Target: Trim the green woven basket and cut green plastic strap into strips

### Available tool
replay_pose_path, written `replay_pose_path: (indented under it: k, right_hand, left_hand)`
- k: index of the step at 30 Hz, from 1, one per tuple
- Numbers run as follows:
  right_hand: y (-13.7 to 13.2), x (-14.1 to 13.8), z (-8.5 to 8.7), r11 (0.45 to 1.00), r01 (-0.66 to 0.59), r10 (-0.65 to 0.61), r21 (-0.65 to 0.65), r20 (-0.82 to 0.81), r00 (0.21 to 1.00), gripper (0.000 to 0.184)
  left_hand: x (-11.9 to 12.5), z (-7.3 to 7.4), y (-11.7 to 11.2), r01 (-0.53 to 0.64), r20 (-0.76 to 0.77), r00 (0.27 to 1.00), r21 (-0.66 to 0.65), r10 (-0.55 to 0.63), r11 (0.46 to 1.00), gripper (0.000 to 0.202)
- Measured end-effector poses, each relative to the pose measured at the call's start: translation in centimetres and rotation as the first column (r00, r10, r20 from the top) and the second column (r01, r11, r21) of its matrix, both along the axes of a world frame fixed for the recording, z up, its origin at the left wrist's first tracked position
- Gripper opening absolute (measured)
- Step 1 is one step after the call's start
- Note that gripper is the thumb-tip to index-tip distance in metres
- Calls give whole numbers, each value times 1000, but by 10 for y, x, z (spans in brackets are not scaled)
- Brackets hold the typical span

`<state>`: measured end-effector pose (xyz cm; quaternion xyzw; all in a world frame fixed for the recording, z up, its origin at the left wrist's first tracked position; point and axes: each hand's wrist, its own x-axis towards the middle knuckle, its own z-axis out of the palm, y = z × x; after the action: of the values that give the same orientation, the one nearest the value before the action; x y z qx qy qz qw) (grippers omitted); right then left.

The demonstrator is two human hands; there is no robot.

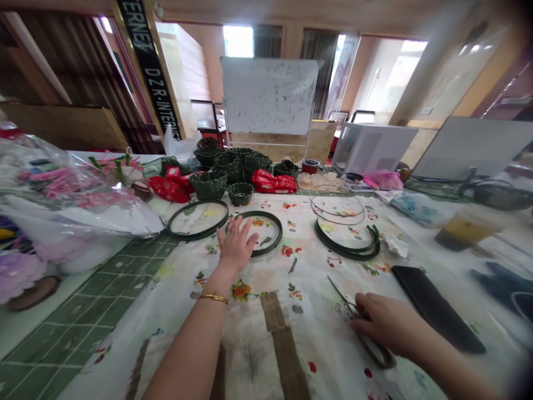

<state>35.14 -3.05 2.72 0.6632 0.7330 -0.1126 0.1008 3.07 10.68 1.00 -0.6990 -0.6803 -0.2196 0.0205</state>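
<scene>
Green hoop (pixel 280 229) lies on the flowered cloth (pixel 310 272). Left of it sits another hoop (pixel 196 238); right of it, curled strips (pixel 346 253). The left hand (pixel 236 243) spreads wide over its near-left edge, gripping nothing; contact is unclear. Nearer and right of it, the right hand (pixel 381 318) curls firmly round scissors (pixel 342 291).

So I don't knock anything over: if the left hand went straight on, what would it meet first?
Probably the middle green hoop, right by the left hand; whether they already touch is unclear. Beyond stands a small green basket.
</scene>
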Motion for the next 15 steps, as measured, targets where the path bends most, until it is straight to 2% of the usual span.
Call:
replay_pose_path:
  k: [3,5,8,11,15]
  right_hand:
    - [-5,-3,0,995,52,-52,-82,-2,999,14]
    - [-6,-4,-2,993,72,-74,-93,-17,997,14]
    - [-5,-2,-6,991,105,-112,-82,-84,990,16]
    - [-5,4,-12,989,127,-136,-69,-152,979,18]
    - [-5,16,-15,989,136,-144,-55,-193,971,14]
  left_hand:
    - [-28,-4,15,-249,12,968,-71,251,966,41]
    - [-50,-5,25,-328,-8,944,-126,329,936,38]
    - [-74,-6,35,-330,-41,943,-217,329,919,35]
    - [-88,-4,36,-306,-42,951,-254,305,918,34]
    - [-100,4,32,-248,63,960,-251,271,936,35]
